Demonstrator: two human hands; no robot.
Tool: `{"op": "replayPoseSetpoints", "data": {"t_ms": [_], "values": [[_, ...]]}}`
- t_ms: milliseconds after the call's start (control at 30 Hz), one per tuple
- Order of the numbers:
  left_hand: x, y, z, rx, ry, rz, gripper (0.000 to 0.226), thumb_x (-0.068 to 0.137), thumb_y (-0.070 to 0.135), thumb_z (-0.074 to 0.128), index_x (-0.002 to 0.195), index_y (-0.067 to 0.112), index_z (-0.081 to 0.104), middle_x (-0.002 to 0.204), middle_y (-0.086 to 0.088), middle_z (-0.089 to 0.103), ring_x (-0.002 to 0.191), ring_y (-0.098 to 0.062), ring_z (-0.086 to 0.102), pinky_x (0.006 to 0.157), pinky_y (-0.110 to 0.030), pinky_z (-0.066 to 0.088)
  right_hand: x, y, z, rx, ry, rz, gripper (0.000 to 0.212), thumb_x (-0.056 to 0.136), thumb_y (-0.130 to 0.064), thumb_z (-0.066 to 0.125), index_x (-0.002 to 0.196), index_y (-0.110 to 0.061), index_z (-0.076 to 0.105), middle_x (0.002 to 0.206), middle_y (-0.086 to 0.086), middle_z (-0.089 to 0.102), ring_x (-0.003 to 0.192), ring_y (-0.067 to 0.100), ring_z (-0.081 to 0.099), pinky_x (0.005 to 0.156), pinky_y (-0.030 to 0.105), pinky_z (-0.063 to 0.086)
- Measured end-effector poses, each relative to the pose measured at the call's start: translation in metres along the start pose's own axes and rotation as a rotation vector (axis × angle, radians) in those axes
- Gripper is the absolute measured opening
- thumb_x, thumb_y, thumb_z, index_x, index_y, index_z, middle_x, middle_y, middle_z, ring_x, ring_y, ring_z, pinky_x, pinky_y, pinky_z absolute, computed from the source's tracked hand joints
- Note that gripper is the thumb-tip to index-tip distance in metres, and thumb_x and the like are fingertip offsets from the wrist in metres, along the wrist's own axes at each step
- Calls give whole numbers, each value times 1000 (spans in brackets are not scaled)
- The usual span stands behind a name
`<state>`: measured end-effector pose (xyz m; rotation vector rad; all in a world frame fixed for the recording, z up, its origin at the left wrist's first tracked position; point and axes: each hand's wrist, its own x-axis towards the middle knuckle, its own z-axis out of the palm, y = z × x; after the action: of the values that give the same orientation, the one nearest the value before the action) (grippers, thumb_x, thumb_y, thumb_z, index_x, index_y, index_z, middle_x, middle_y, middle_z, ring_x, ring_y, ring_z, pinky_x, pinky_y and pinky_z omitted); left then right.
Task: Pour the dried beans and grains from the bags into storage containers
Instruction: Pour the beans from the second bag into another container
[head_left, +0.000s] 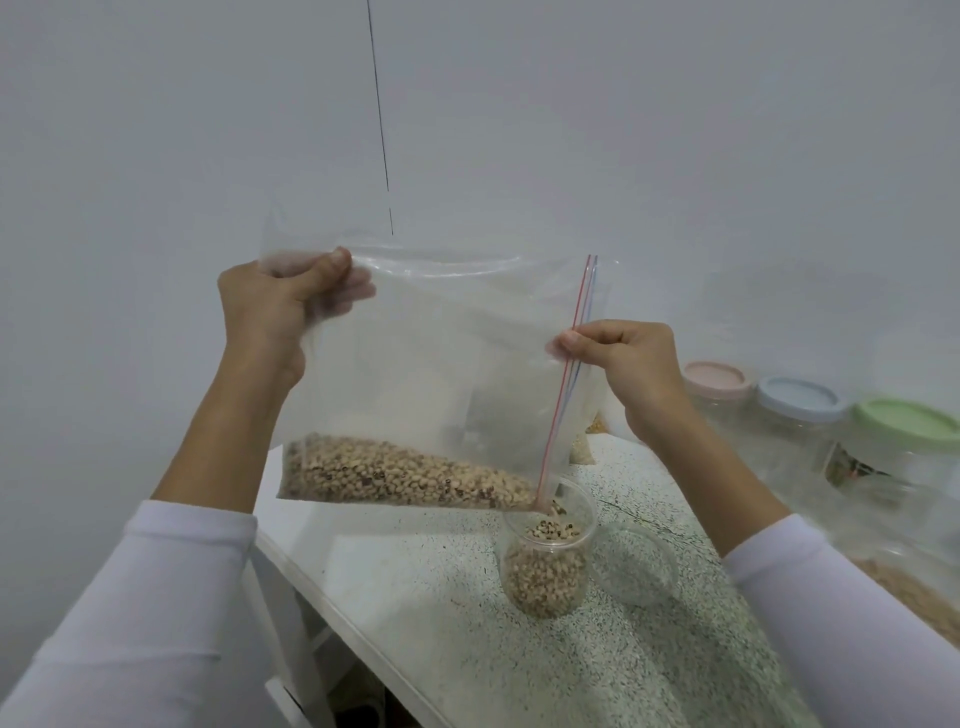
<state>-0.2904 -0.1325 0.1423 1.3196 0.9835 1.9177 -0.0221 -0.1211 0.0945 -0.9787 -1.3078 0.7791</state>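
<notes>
Beans (410, 475) pile along the bag's (441, 364) lower edge; left hand (275, 312) at ten o'clock grips its base, right hand (618, 358) pinches the zip. Best lift the base gently, keeping the spout over the jar (545, 561) on the counter (441, 623).

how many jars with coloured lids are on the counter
3, in a row at the right: pink lid farthest, blue lid in the middle, green lid nearest. More may sit beyond the frame edge.

Clear bag (441, 364) with red-and-blue zip strip (569, 374); tan, dark-eyed beans (405, 475); speckled tabletop (441, 597); pink (718, 375), blue (797, 397) and green (909, 420) lids.
</notes>
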Motion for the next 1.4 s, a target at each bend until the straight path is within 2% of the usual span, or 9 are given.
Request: {"op": "replayPoseSetpoints", "data": {"t_ms": [67,167,533,700,800,900,1067,1233,1400], "values": [[-1,1,1,3,-12,11,13,78,13,72,65,11,73,65,0,72,64,-18,72,60,-22,53,-1,2,0,0,-10,11,9,78,-6,72,71,-11,73,67,-3,72,68,6,67,66,4,45],[0,2,2,14,-2,21,9,81,12,71,73,7,69,64,0,72,64,-17,72,60,-22,54,0,0,0,40,13,11,7,78,-5,72,72,-9,73,65,-5,71,67,6,67,63,2,43],[0,4,4,31,-8,27,9,82,12,70,78,4,67,64,2,72,64,-16,72,61,-22,54,1,2,2,34,3,10,10,78,-7,73,70,-12,73,65,-5,72,71,11,68,69,6,46],[1,3,3,29,-4,21,9,82,13,70,79,5,67,65,1,72,64,-16,72,60,-22,54,3,0,0,48,15,6,9,78,-5,73,71,-11,73,64,-6,71,69,6,67,67,5,46],[0,4,5,29,-5,25,10,80,13,71,78,5,67,65,1,72,64,-17,72,61,-22,54,2,2,1,37,5,8,13,77,-6,73,67,-15,73,66,-4,72,73,11,68,71,8,48],[1,6,5,30,3,32,8,81,13,71,77,6,68,64,1,72,64,-16,72,61,-22,54,2,2,1,42,2,-6,12,78,-5,73,69,-13,73,64,-5,72,70,7,67,71,8,48],[2,2,3,30,7,24,9,80,13,72,76,6,69,65,0,73,65,-18,72,61,-22,54,2,4,1,20,-5,2,11,78,-6,73,69,-13,73,68,-2,73,73,12,68,70,7,48],[2,4,2,23,-4,20,17,77,16,74,61,14,74,67,-1,73,66,-19,72,61,-23,54,4,2,1,40,10,-13,13,78,-5,73,68,-14,73,67,-2,72,73,13,68,77,13,51],[3,5,1,29,7,25,17,79,15,73,62,13,73,67,-1,73,66,-19,72,61,-23,53,4,0,1,34,-10,-14,13,78,-5,73,68,-14,73,66,-4,72,73,11,68,74,10,50]]}}
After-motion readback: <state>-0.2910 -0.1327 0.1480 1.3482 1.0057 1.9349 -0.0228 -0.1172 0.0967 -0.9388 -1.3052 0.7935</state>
